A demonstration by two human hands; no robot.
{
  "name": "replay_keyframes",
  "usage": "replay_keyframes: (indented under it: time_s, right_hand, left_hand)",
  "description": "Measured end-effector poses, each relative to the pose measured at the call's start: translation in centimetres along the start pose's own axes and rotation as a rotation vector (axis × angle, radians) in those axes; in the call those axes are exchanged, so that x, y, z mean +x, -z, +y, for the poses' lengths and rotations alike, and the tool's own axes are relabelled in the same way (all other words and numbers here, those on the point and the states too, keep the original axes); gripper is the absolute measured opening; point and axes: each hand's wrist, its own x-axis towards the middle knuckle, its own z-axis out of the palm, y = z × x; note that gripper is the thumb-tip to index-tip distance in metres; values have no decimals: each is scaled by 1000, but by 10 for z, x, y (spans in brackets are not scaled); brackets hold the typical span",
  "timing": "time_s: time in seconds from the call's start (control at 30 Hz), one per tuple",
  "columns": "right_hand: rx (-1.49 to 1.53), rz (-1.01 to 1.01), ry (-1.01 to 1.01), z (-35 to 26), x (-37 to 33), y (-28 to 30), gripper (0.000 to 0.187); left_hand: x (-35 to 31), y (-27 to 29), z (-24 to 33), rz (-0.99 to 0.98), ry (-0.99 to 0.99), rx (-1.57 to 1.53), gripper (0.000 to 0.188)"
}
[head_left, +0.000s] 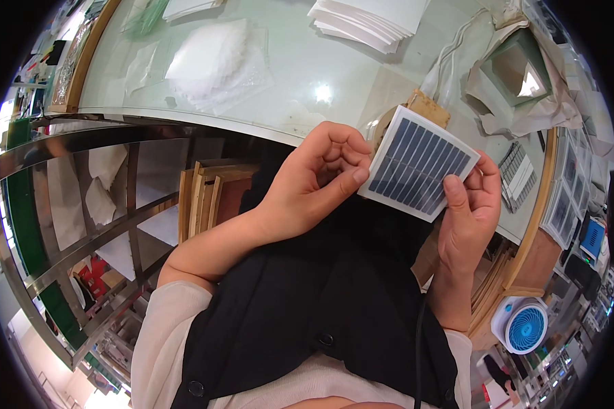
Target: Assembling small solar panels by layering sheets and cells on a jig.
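A small solar panel (421, 167) with dark cells, pale lines and a white border is held up, tilted, over the table's near edge. My right hand (472, 201) grips its right corner, thumb on the front face and fingers behind. At the panel's left edge is my left hand (327, 170), its fingers curled and the thumb and fingertips closed against that edge. Just beyond the panel, and partly hidden by it, a yellowish-brown block (430, 109) sits on the table.
The glossy pale table (290, 102) carries a white sheet stack (372, 24), clear plastic sheets (218, 65) and crumpled brown paper around glass-like sheets (515, 71). A metal rack (82, 252) stands left, wooden boards (215, 194) beside it. A blue-and-white fan (525, 327) is at lower right.
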Motion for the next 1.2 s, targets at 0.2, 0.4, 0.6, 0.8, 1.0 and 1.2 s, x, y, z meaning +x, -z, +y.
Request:
replay_keyframes:
  time_s: [0.2,0.4,0.6,0.8,1.0,1.2]
  right_hand:
    - [104,-29,64,-4,-3,-2,45]
    - [55,-17,19,-4,-4,-4,43]
    - [40,38,28,2,2,-10,41]
    - [-184,66,-21,7,9,-7,54]
    - [-148,-12,-55,9,13,-5,57]
    - [-143,-30,-89,5,12,-5,56]
  left_hand:
    - [-3,-3,6,-7,-71,-33,28]
    - [-1,-3,6,-23,30,-27,31]
    - [7,-4,2,25,161,-37,29]
    - [14,-4,2,66,164,30,39]
    - [16,-1,1,40,196,8,37]
    - [16,-2,0,49,211,-30,34]
